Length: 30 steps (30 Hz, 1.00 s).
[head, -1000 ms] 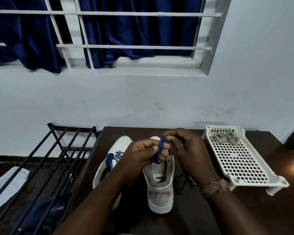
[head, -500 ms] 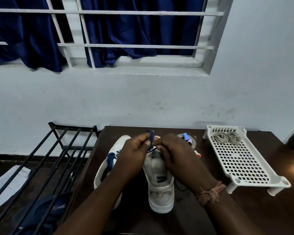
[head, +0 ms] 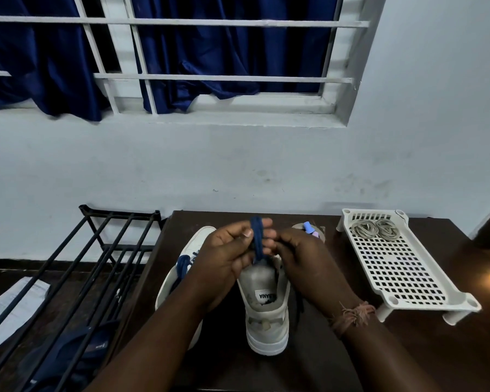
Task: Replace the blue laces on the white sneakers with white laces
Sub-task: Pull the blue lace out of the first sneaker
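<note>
Two white sneakers stand on a dark table (head: 408,349), heels toward me. Over the right sneaker (head: 266,315) my left hand (head: 224,258) pinches a blue lace (head: 257,239) and holds a loop of it upright. My right hand (head: 300,256) is beside it with curled fingertips on the same lace at the shoe's tongue. The left sneaker (head: 181,267) keeps its blue lace (head: 183,264), mostly hidden behind my left forearm. Two coiled white laces (head: 375,229) lie in the far end of a white perforated tray (head: 402,273).
A black metal rack (head: 77,267) stands to the left of the table, with paper (head: 12,309) and a dark item on the floor below. A small blue and pink object (head: 310,229) lies behind my right hand. The wall is close behind the table.
The blue lace loop has risen a little higher between my fingers, and both hands have moved away from me toward the toe of the right sneaker.
</note>
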Tool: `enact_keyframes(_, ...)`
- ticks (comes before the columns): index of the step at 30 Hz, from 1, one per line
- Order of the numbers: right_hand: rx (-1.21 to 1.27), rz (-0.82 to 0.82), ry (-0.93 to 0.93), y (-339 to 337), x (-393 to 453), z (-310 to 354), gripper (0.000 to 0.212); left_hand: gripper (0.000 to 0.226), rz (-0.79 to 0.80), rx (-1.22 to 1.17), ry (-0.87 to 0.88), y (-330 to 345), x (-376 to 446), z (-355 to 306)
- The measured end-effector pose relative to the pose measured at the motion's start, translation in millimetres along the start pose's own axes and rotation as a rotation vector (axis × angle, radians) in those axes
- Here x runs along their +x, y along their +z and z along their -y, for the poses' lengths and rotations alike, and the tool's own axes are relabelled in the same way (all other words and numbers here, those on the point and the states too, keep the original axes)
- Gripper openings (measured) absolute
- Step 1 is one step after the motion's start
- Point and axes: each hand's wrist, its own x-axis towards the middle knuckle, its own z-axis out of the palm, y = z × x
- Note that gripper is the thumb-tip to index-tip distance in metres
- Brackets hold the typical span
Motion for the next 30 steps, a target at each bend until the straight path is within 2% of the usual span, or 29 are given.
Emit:
enact_keyframes(4, -0.081, 0.146, -0.055, 13, -6, 5, 0.015, 0.035, -0.151, -0.027, 0.045, -6, 7, 0)
enact_keyframes(7, -0.147, 0.187, -0.114, 13, -7, 11, 0.017, 0.033, -0.230, 0.364, 0.088, -13, 8, 6)
enact_keyframes(10, -0.204, 0.110, -0.180, 2, -2, 17, 0.016, 0.029, -0.156, 0.692, 0.116, -14, 6, 12)
enact_keyframes(12, -0.195, 0.015, -0.211, -9, 3, 21, 0.012, 0.026, -0.096, 0.763, 0.104, -10, 3, 13)
enact_keyframes(16, -0.064, -0.174, -0.128, -25, 7, 22, 0.016, 0.030, 0.028, 0.567, -0.048, -5, -2, 8)
enact_keyframes(20, 0.132, -0.217, 0.055, -24, 6, 12, 0.015, 0.035, 0.161, 0.316, -0.132, -3, -5, 5)
enact_keyframes(23, 0.202, -0.144, 0.135, -17, 4, 5, 0.015, 0.034, 0.125, 0.052, -0.130, -2, -3, 1)
enact_keyframes(26, 0.080, -0.025, 0.052, -5, 1, 2, 0.016, 0.032, 0.063, -0.198, -0.096, -3, 1, -3)
enact_keyframes(30, -0.065, 0.123, -0.029, 12, -5, 5, 0.013, 0.037, -0.087, -0.268, -0.007, -6, 8, -2)
